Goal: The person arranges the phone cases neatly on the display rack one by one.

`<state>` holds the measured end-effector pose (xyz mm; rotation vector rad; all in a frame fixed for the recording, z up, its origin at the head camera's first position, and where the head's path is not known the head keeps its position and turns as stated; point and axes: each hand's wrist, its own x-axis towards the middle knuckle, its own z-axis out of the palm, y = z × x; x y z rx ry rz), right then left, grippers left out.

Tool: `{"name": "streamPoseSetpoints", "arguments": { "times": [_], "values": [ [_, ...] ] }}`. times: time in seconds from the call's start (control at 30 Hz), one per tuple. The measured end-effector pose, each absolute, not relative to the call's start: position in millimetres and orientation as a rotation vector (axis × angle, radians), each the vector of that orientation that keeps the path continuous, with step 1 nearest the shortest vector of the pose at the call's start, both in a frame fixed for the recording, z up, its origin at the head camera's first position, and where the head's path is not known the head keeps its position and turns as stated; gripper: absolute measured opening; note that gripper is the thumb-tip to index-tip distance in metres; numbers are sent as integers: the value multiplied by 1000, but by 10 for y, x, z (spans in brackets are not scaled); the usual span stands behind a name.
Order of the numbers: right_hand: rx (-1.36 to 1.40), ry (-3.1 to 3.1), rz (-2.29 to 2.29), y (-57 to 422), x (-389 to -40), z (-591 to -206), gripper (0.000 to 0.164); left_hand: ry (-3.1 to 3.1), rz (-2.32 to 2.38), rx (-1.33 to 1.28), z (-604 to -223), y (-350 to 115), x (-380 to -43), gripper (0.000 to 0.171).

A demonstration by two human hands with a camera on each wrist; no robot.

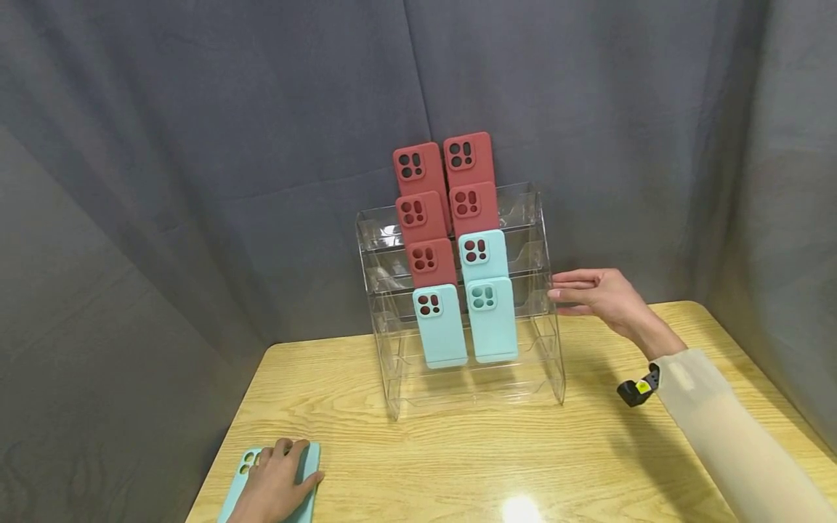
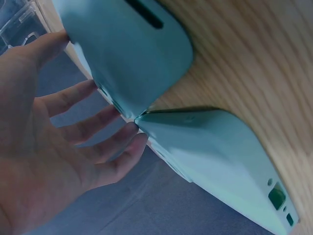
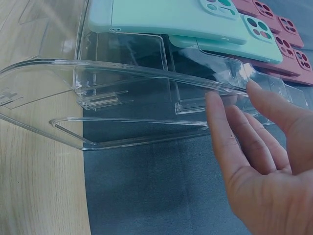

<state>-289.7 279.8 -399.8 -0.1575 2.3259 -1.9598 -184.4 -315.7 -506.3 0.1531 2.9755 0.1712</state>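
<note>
A clear tiered display stand (image 1: 467, 396) stands upright on the table, holding red phone cases (image 1: 434, 261) in its upper tiers and mint phone cases (image 1: 493, 327) lower down. My right hand (image 1: 598, 298) is at the stand's right side, fingers fairly straight. In the right wrist view the thumb and fingertips (image 3: 213, 100) are right at the side panel's edge. At the table's left front, my left hand (image 1: 277, 479) rests over loose mint cases (image 1: 307, 465). The left wrist view has its spread fingers touching two adjoining mint cases (image 2: 205, 147).
The wooden table (image 1: 425, 465) has rounded back corners. Grey curtain (image 1: 261, 145) hangs close behind the stand and along both sides. A black band with a small device (image 1: 634, 392) hangs at the right wrist.
</note>
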Motion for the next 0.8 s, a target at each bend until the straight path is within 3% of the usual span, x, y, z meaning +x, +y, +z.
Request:
{"name": "streamPoseSetpoints", "arguments": {
  "times": [0.8],
  "values": [
    [-138, 2337, -1945, 2795, -2915, -4014, 68, 2947, 219, 151, -5110, -2897, -1803, 57]
  ]
}}
